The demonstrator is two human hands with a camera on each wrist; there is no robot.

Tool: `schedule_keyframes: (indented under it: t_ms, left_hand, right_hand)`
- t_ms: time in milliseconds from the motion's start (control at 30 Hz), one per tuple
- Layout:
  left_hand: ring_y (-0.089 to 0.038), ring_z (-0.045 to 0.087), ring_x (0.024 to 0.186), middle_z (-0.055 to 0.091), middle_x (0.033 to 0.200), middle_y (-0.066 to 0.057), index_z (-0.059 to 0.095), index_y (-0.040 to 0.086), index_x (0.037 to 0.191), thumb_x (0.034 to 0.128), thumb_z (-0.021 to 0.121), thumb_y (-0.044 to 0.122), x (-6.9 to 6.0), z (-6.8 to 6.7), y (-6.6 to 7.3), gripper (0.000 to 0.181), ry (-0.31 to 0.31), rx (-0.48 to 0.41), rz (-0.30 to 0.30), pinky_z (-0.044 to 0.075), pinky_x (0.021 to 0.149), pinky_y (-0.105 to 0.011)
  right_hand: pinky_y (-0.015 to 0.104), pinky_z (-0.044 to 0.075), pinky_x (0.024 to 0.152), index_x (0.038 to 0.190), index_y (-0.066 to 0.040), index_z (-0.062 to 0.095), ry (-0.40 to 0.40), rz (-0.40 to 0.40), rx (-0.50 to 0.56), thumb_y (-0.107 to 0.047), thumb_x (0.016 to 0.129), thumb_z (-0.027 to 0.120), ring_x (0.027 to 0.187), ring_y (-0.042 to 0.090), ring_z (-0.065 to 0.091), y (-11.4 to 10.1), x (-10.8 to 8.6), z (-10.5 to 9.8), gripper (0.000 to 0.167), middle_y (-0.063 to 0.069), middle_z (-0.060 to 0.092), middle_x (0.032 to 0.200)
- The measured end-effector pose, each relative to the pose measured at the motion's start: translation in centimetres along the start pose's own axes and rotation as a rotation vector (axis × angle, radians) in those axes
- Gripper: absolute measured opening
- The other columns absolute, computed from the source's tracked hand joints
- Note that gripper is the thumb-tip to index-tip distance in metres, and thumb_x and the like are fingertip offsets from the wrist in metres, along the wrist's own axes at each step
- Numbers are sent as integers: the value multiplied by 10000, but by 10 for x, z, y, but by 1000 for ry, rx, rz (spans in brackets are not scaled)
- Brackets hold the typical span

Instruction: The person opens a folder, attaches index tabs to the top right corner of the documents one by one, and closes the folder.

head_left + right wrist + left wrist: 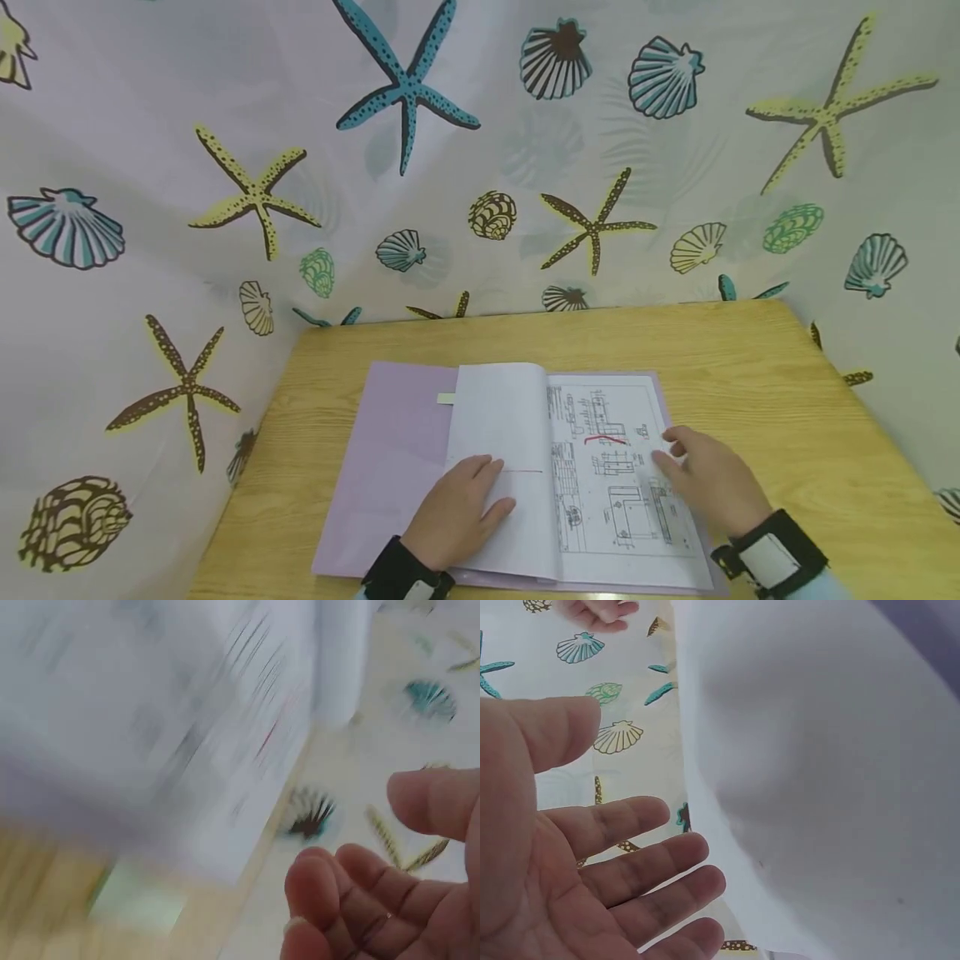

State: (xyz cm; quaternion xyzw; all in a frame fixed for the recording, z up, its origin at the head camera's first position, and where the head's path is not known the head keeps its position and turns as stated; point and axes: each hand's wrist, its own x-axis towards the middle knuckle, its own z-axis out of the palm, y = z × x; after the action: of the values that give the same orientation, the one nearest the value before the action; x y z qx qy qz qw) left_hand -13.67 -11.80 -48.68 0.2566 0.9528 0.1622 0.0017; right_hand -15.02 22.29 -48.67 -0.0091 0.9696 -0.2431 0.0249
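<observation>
A lilac folder (390, 467) lies spread on the wooden table with papers in it. Its turned-over white page (506, 417) is on the left, and a sheet of technical drawings (630, 475) with a red pen stroke (604, 438) is on the right. My left hand (461, 512) rests on the white page, fingers extended; its palm shows in the left wrist view. At the right edge of the drawing sheet is my right hand (708, 475), fingers loosely bent. The right wrist view shows a gap between thumb and fingers, with no paper there.
The wooden table (750, 358) runs back to a white cloth (480, 275) printed with starfish and shells, which also hangs at both sides. A pale tab (446, 398) sticks out from the papers. Blurred in the right wrist view is a pale green patch (139, 896).
</observation>
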Motion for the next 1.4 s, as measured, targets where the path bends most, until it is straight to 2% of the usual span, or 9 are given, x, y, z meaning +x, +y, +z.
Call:
schedule_keyframes:
  t_ms: [100,233,333,533,700,1067,1167,1300,1400]
  left_hand:
    - [-232,558,1176,595,1257,-118,582,53,1295,929,609,412,1,-2,2,514,25,-17,18,461,968,-399]
    - [-225,557,1174,596,1252,-110,583,58,1293,924,620,407,2,-5,5,510,46,-27,27,464,963,-399]
    - [-227,557,1174,597,1248,-113,586,54,1289,918,631,398,2,-6,7,508,54,-36,25,464,964,-403]
    - [-229,553,1176,598,1247,-113,590,51,1286,914,641,385,1,-6,8,503,60,-47,8,461,966,-410]
    - [-226,550,1179,595,1251,-104,586,63,1294,913,639,396,-1,-4,6,508,74,-50,-7,464,963,-409]
    - [-213,536,1192,591,1256,-82,586,82,1299,916,635,398,-4,-4,6,499,71,-63,-12,462,966,-404]
    - [-217,535,1194,591,1255,-84,585,78,1297,917,634,392,-5,-6,7,495,70,-69,-15,462,965,-408]
    - [-217,535,1192,591,1254,-84,585,73,1294,916,641,376,-6,-9,8,488,84,-83,-8,461,966,-406]
    - [-202,535,1188,592,1251,-73,583,74,1294,917,643,360,-6,-9,8,477,114,-101,6,459,970,-390]
  right_hand:
    - [328,431,487,1144,80,583,15,73,-65,-343,931,611,632,215,577,31,3,-9,474,168,648,833]
    - [308,349,447,1089,131,574,-39,133,-95,-444,929,574,533,190,498,53,2,-9,596,76,569,643]
    - [294,322,446,1034,121,589,-91,176,-106,-495,903,585,503,180,474,57,1,-6,630,34,516,581]
    - [280,301,437,826,1,562,-125,203,-142,-425,903,604,471,164,438,60,1,-1,435,18,457,538]
    - [280,304,443,798,-9,552,-141,207,-136,-369,924,579,483,166,437,61,4,-1,383,26,461,557]
    - [294,325,474,882,40,523,-135,226,-82,-272,915,604,532,183,462,63,9,4,324,57,488,615]
    - [300,330,464,1068,86,468,-89,184,-48,-207,903,619,524,183,471,64,10,8,369,80,518,652]
    - [304,358,449,1375,86,333,-23,108,19,-174,921,594,519,173,494,61,12,5,585,114,582,766]
    - [299,401,483,1386,40,381,27,56,92,-213,961,556,600,189,535,52,12,-1,525,140,602,872]
